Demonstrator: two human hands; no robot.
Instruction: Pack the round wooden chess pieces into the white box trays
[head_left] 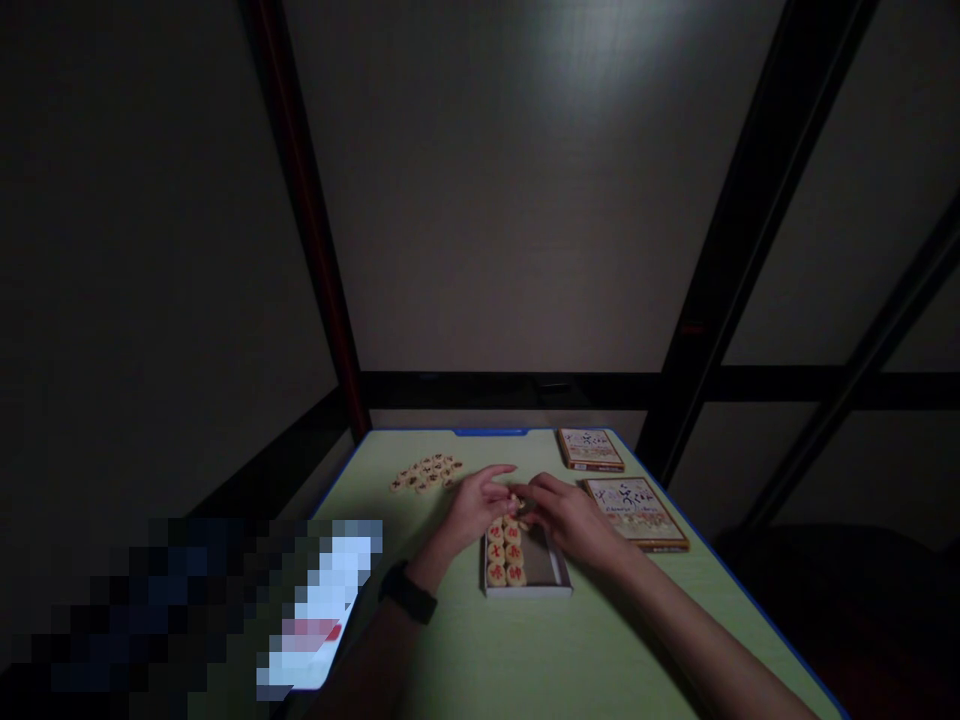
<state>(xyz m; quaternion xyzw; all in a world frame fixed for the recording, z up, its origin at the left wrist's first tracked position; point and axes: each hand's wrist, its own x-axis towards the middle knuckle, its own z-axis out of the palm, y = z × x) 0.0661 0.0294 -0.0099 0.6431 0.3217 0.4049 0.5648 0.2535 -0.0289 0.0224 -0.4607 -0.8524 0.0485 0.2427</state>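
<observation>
On the green table (540,660) lies a shallow open box (551,575) with several round wooden chess pieces with red marks (505,560) set in two rows at its left side. My left hand (474,505) and my right hand (566,515) meet over the far end of the box. Their fingertips pinch together around a small piece (516,497) between them. A black watch (409,592) sits on my left wrist.
A loose heap of several more pieces (427,472) lies at the far left of the table. Two printed box lids or boards (591,449) (636,511) rest at the far right. A blurred-out patch (315,600) covers the near left corner. Dark frame bars stand behind the table.
</observation>
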